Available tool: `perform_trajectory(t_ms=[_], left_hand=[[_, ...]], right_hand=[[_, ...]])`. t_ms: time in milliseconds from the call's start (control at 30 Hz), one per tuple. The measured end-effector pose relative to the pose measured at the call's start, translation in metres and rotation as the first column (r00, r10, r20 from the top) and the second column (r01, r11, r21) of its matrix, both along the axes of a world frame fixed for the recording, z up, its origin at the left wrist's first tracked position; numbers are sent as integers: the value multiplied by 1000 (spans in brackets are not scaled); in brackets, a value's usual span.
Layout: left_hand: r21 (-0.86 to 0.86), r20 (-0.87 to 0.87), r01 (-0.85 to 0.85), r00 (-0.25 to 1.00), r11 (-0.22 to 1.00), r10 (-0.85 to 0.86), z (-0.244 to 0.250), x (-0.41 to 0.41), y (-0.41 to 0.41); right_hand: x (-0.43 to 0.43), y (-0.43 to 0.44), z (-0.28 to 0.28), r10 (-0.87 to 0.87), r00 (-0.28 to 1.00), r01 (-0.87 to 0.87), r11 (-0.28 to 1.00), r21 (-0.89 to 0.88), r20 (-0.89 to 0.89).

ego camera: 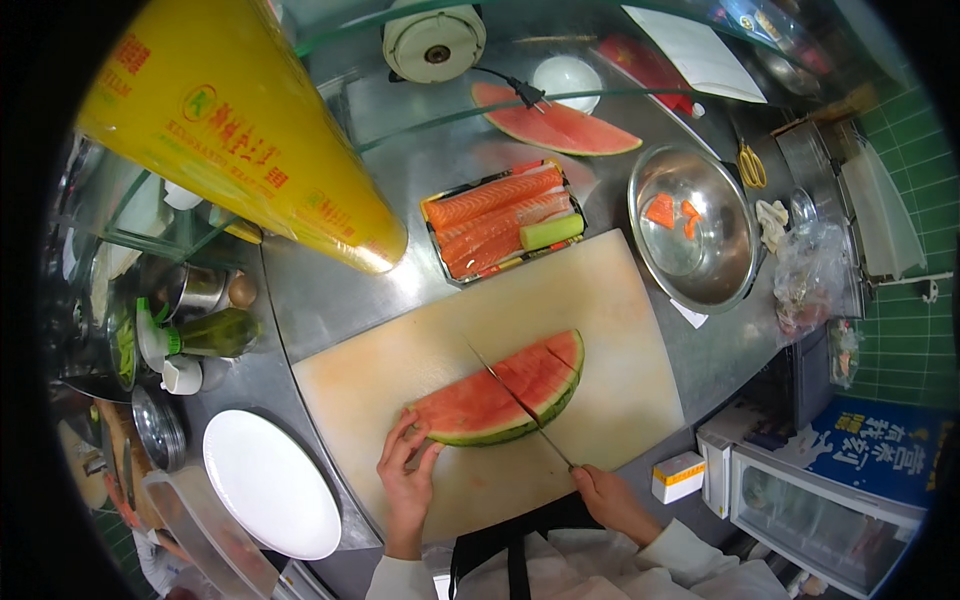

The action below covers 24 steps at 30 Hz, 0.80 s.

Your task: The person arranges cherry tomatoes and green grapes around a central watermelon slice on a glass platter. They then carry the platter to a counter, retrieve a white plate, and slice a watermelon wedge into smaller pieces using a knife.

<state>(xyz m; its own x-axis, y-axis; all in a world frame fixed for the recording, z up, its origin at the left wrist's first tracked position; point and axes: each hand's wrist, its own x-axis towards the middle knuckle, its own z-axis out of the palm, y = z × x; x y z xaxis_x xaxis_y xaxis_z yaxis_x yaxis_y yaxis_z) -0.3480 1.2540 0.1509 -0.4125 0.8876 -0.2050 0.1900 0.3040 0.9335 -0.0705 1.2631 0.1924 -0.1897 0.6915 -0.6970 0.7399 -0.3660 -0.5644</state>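
Observation:
On a pale cutting board lies a large wedge of watermelon, flesh side up, its green rind curving towards me. My left hand grips the wedge's left tip between fingers and thumb. My right hand holds a kitchen knife by its handle, at the board's near edge. The thin blade runs up and left across the watermelon, in a cut through flesh and rind. Further right, another cut line crosses the flesh near the right tip.
Behind the board stand a tray of salmon fillets and a thin watermelon slice. A steel bowl with orange pieces is at right; a white oval plate and spray bottle at left. A yellow film roll leans overhead.

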Motion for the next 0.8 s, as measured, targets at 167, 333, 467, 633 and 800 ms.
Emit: perform_trajectory(t_ms=[167, 333, 467, 633, 800], left_hand=[[19, 34, -17, 999, 1000, 17, -2, -4, 3], [34, -6, 15, 1000, 999, -15, 0, -4, 3], [36, 14, 0, 1000, 999, 0, 3, -4, 4], [47, -72, 40, 997, 998, -36, -2, -6, 3], [32, -144, 82, 987, 996, -76, 6, -8, 8]], right_hand=[[1, -3, -3, -99, 988, 92, 994, -67, -118], [0, 7, 52, -80, 983, 86, 996, 30, -164], [-2, 9, 53, -10, 989, 15, 999, 38, -147], [-7, 10, 51, 1, 995, -2, 1000, -11, -97], [-16, -1, -2, -4, 1000, 4, 996, -86, -5]])
